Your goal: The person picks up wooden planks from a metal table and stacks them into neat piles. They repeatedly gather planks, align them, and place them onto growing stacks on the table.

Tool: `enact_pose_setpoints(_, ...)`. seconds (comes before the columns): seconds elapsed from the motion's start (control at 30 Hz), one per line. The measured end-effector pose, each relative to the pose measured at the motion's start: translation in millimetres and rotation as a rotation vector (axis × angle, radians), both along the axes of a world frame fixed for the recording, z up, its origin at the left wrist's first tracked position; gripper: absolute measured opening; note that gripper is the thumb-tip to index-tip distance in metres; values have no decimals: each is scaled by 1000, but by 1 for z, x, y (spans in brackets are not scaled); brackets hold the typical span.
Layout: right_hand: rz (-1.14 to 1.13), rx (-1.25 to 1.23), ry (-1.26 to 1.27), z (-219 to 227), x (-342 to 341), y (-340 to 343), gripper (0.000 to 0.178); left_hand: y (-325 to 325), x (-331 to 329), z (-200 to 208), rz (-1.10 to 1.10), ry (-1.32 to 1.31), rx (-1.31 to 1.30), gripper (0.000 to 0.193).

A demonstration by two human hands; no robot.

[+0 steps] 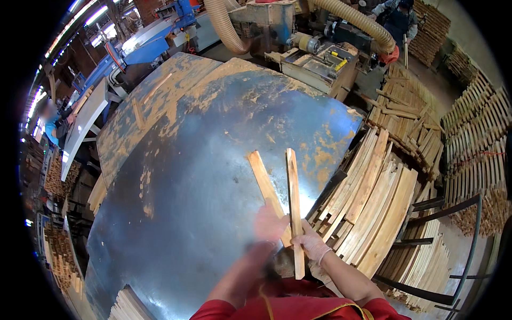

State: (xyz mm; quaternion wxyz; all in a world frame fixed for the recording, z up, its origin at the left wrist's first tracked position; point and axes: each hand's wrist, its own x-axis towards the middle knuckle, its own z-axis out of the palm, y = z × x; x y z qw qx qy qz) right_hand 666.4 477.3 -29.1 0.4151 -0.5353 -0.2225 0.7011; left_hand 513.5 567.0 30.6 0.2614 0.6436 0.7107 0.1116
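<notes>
Two narrow wooden strips lie before me at the near right part of a large dark metal table (213, 160). My right hand (312, 242), in a thin translucent glove, is closed round the lower part of the right wooden strip (293, 186), which points away from me and overhangs the near edge. My left hand (270, 223) is smeared by motion and lies over the middle of the left wooden strip (260, 173), which slants up to the left. Its fingers cannot be made out, so whether it grips that strip does not show.
A stack of long wooden boards (368, 197) stands close on my right, beside a black metal frame (474, 229). More strips (128, 306) lie at the near left. Sawdust (181, 85) covers the table's far part. Machinery with a ribbed hose (226, 26) stands beyond; other people work farther off.
</notes>
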Motion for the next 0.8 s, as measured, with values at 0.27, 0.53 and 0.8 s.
enact_pose_setpoints(0.27,-208,-121,327,62,-19,10,65,15,-67,18,124,-1413,-489,58)
enact_pose_setpoints(0.53,313,83,-505,63,-64,41,64,-11,-69,40,-47,-750,-437,52)
enact_pose_setpoints(0.8,248,121,-1203,100,72,91,60,-3,-50,-3,70,-211,-162,47)
